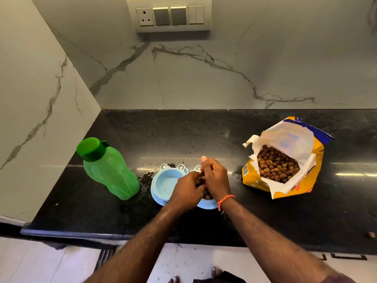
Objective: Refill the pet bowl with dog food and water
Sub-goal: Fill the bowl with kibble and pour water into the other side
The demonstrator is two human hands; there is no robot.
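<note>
A light-blue double pet bowl sits on the black counter. Its left compartment holds no kibble. Brown kibble lies in the right compartment, which is mostly hidden under my hands. My left hand and my right hand are cupped together over that compartment with kibble between the fingers. An open yellow dog-food bag full of kibble stands to the right. To the left of the bowl stands a green water bottle with its cap on.
Water drops lie on the counter behind and left of the bowl. The marble wall meets the counter at the back and left, with a switch panel above. A small brown object lies near the counter's front right edge.
</note>
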